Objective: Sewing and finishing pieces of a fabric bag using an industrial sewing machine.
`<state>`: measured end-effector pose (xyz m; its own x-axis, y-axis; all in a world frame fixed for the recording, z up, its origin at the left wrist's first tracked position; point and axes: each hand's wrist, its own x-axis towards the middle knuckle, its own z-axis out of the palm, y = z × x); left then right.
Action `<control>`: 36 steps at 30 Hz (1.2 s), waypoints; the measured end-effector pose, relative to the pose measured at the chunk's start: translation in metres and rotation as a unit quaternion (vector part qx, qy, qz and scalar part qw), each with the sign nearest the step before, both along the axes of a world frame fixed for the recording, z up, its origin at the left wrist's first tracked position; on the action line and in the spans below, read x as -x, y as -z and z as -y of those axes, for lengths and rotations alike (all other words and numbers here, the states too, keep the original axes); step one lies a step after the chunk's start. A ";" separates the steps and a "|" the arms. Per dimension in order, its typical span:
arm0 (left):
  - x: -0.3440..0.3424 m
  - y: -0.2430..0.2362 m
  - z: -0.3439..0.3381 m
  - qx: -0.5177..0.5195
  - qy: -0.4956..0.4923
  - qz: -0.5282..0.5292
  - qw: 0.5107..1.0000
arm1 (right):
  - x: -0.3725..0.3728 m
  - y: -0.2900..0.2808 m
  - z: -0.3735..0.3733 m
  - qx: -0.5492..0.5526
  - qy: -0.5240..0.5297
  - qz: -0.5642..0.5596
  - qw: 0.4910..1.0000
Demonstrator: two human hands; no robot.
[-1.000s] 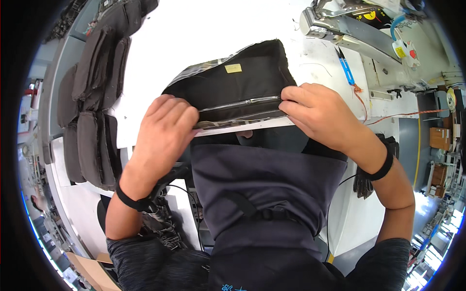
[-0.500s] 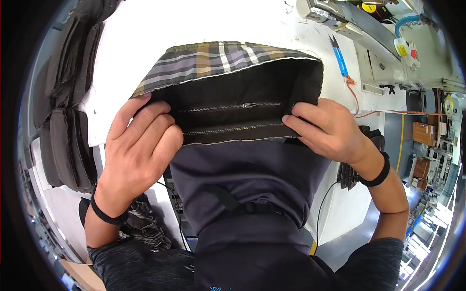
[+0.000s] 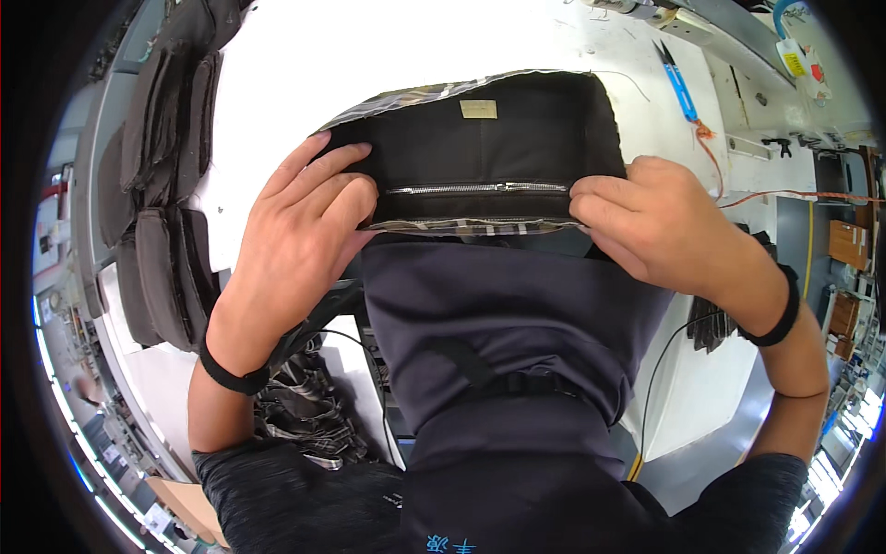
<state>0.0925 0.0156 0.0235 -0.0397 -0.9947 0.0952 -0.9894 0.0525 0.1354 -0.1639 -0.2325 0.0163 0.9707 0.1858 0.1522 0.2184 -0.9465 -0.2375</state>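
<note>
Between my hands lies an unfinished fabric bag (image 3: 425, 152), its mouth spread and its black lining showing. A plaid outer cloth shows along its far and near edges. Across the lining runs a silver zipper (image 3: 443, 189), its slider right of the middle. A small beige label (image 3: 479, 109) sits on the far inner wall. My left hand (image 3: 309, 208) grips the bag's left end, some fingers inside the mouth. The right end is pinched by my right hand (image 3: 637, 217), thumb and fingers closed on the near edge.
Blue-handled thread snips (image 3: 678, 83) on an orange cord lie at the right of the white table (image 3: 305, 55). Stacks of dark fabric pieces (image 3: 171, 268) line the left side. Plaid cloth (image 3: 309, 406) is heaped below my left forearm. Machine parts (image 3: 674, 23) stand at the far right.
My hands have tipped the bag so its mouth faces up more. The label and far inner wall now show, and plaid appears on the near edge. The whole view has shifted a little.
</note>
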 end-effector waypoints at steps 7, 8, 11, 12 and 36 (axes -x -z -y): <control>-0.002 -0.002 -0.001 0.000 -0.006 0.015 1.000 | -0.003 -0.007 -0.002 0.039 -0.002 -0.048 0.998; -0.002 -0.002 -0.003 0.015 -0.008 0.018 1.000 | -0.004 -0.006 -0.002 0.043 -0.010 -0.053 0.998; 0.000 -0.005 -0.011 0.023 -0.025 0.042 0.999 | -0.002 -0.001 -0.005 0.057 -0.006 -0.036 0.998; 0.001 -0.006 -0.014 0.031 -0.041 0.039 0.998 | -0.002 -0.001 -0.006 0.055 -0.008 -0.032 0.998; 0.136 -0.004 0.016 0.210 0.203 -0.830 0.476 | 0.021 0.004 -0.001 0.041 -0.002 0.098 0.994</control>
